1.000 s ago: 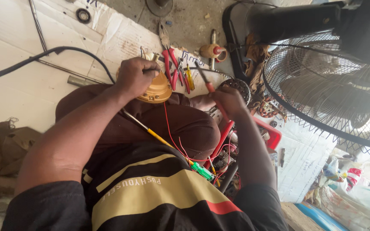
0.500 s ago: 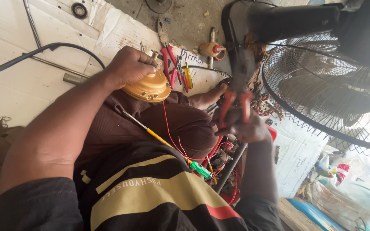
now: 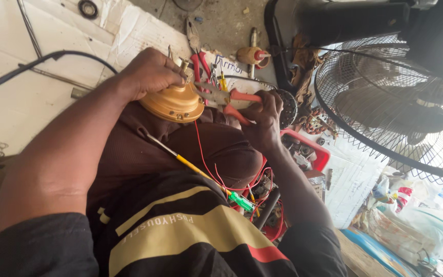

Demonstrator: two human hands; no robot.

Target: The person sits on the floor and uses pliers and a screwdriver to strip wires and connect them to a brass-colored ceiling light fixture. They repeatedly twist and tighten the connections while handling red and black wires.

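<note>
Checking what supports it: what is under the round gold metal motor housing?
The gold metal motor housing rests on the person's knee in brown trousers. A thin red wire trails from beneath. Its underside is hidden; the left hand covers its top.

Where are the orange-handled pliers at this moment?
In the head view, the pliers are at centre top, held in the right hand, their jaws at the gold motor housing under the left hand.

Floor: bare grey concrete (image 3: 221, 20), partly covered by flattened white cardboard sheets (image 3: 26, 97). A black cable (image 3: 37, 61) runs across the cardboard. A black wire fan guard (image 3: 385, 102) stands at the right. A red plastic tray (image 3: 308, 151) of small parts sits beside it. Lighting: bright daylight, strongest at lower right.
</note>
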